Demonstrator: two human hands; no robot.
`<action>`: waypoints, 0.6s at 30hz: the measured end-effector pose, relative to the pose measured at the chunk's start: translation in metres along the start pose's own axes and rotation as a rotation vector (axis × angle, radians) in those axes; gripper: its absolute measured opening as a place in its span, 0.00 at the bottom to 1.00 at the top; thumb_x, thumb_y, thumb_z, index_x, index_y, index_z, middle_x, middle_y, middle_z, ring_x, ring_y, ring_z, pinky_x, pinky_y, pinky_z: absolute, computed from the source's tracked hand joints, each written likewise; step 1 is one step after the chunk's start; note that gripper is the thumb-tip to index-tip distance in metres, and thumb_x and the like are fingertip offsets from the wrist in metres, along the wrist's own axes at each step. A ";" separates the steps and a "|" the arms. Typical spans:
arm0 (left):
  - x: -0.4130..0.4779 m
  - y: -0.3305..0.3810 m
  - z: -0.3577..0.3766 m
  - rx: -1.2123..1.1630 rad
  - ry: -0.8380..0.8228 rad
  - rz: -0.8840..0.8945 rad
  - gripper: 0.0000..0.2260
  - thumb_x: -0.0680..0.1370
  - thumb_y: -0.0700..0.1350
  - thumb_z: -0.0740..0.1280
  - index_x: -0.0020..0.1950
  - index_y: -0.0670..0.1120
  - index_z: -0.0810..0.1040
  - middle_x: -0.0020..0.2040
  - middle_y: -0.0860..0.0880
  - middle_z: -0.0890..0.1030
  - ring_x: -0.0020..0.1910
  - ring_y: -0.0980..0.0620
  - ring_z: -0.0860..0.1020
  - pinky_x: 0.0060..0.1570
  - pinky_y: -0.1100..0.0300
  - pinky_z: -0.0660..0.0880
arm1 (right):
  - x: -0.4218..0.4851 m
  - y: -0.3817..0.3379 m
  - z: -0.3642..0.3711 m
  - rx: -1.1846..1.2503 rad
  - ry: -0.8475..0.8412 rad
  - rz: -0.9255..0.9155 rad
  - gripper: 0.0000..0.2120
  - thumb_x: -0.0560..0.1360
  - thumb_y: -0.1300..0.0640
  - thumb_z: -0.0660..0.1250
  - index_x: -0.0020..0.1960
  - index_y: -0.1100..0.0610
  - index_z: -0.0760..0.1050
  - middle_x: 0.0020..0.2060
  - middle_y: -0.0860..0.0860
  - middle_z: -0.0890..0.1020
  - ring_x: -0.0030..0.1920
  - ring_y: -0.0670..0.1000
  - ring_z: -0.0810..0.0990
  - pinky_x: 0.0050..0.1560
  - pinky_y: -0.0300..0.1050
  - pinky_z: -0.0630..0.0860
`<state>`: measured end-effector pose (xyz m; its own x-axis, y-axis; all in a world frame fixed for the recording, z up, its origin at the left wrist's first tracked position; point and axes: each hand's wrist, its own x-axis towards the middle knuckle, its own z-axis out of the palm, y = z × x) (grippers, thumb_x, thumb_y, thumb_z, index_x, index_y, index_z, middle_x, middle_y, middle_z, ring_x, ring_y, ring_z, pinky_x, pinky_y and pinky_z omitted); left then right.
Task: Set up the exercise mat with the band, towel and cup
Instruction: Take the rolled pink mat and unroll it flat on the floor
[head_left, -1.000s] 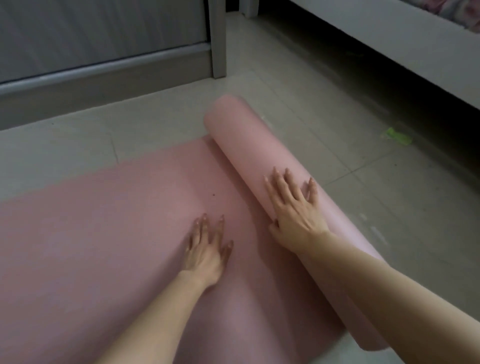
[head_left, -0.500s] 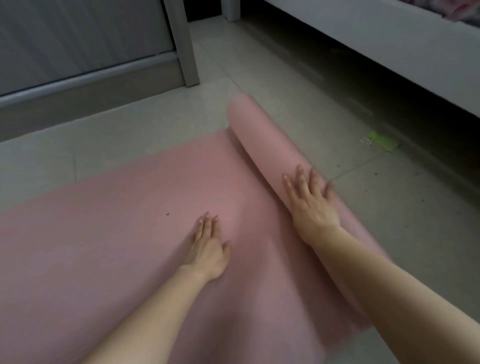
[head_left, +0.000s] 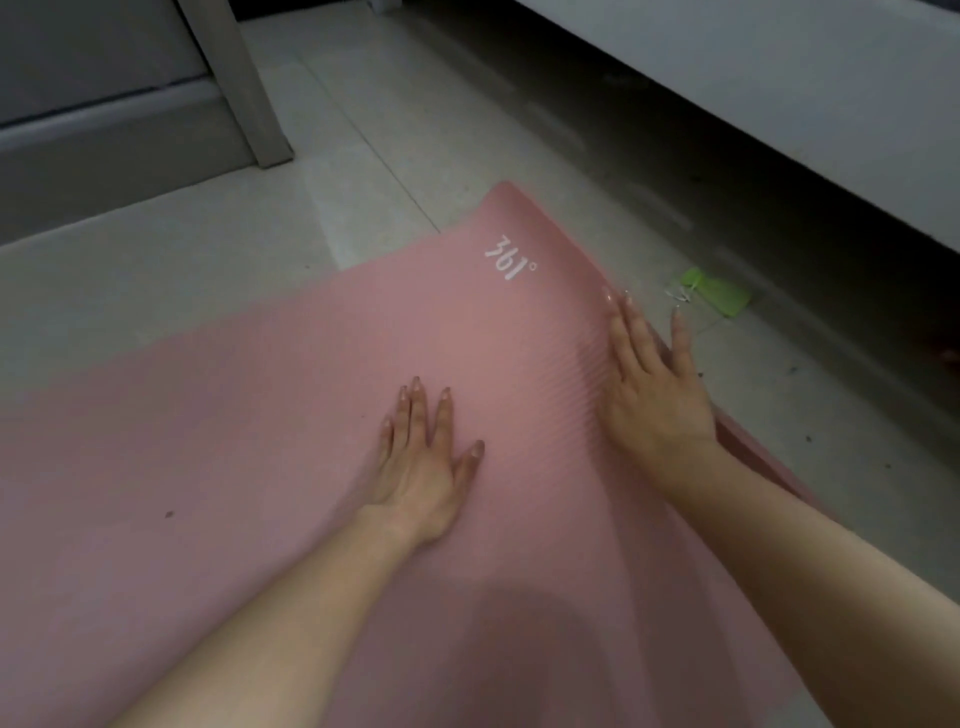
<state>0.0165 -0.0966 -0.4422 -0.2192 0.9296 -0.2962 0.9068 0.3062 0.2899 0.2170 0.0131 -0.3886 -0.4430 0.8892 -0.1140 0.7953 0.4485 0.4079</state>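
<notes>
A pink exercise mat (head_left: 249, 415) lies unrolled on the tiled floor, with a white "361°" print near its far right corner. My left hand (head_left: 423, 467) rests flat on the mat, fingers apart, holding nothing. To its right, my right hand (head_left: 649, 384) presses flat on the mat's right end, its fingertips reaching the edge. That end still curves up a little. No band, towel or cup is in view.
A small green scrap (head_left: 714, 291) lies on the floor just right of the mat's end. A white bed frame (head_left: 779, 104) runs along the right with dark space under it. A grey cabinet with a post (head_left: 244, 93) stands at the back left.
The rolled part of the mat has been pushed to the right and has opened out flat, showing the white print. My right hand moved right with it; my left hand stayed flat on the mat.
</notes>
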 end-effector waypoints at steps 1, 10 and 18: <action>0.007 0.003 0.001 0.006 0.018 -0.001 0.31 0.81 0.60 0.45 0.79 0.48 0.37 0.78 0.42 0.34 0.77 0.46 0.33 0.76 0.51 0.36 | 0.003 0.007 0.011 0.025 -0.029 -0.027 0.31 0.81 0.47 0.39 0.78 0.63 0.37 0.77 0.60 0.35 0.77 0.58 0.32 0.72 0.66 0.33; 0.017 0.002 0.014 0.014 0.261 0.042 0.30 0.81 0.60 0.44 0.80 0.48 0.45 0.80 0.43 0.43 0.79 0.49 0.40 0.77 0.55 0.40 | 0.040 -0.004 0.061 0.600 -0.177 0.141 0.33 0.79 0.34 0.41 0.79 0.45 0.36 0.79 0.55 0.37 0.77 0.60 0.34 0.74 0.62 0.32; 0.020 0.005 0.010 -0.025 0.270 0.024 0.31 0.79 0.61 0.44 0.80 0.50 0.47 0.80 0.45 0.43 0.79 0.50 0.40 0.76 0.58 0.38 | 0.126 -0.036 0.043 0.634 -0.107 0.176 0.33 0.79 0.34 0.43 0.79 0.46 0.41 0.79 0.55 0.40 0.77 0.63 0.35 0.75 0.63 0.34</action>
<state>0.0204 -0.0783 -0.4558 -0.2887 0.9567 -0.0367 0.9046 0.2851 0.3169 0.1500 0.1125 -0.4564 -0.2669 0.9434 -0.1971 0.9558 0.2329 -0.1794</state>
